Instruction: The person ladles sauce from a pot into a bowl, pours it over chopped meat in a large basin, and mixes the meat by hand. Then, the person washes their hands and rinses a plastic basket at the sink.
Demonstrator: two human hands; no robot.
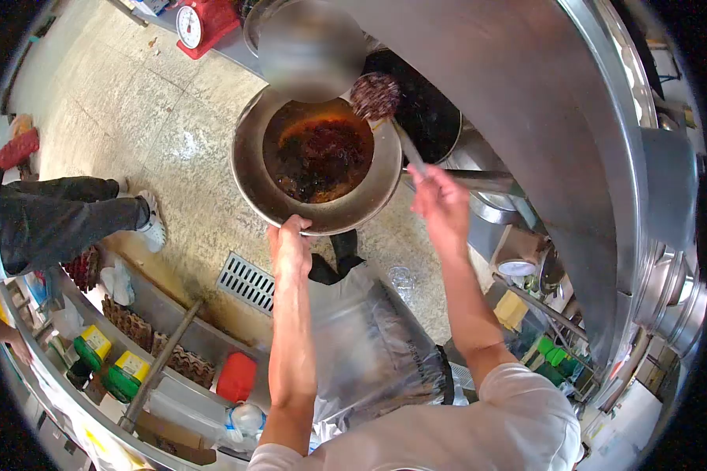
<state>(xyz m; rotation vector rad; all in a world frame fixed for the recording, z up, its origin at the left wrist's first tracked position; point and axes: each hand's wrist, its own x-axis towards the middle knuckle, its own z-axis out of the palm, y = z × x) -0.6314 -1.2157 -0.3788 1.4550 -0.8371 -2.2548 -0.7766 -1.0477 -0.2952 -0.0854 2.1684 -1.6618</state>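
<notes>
A wide metal wok (247,180) holds dark reddish-brown, oily liquid with dark bits in it. My left hand (291,245) is closed on its near rim, fingers over the edge. In my right hand (441,200) is the handle of a ladle (375,96), whose head is raised beside the wok's far right rim. Dark, reddish, chopped-looking stuff fills the ladle head; its exact kind I cannot make out. A dark round pot (428,118) stands just beyond the ladle. Beyond the wok's far rim, a blurred patch hides what lies there.
A red dial scale (208,27) stands at the far left of the counter. Overhead right hangs a large metal hood (518,86). A person in dark trousers (63,220) stands at left. Below lie a floor drain (246,282) and a shelf with green-yellow containers (126,377).
</notes>
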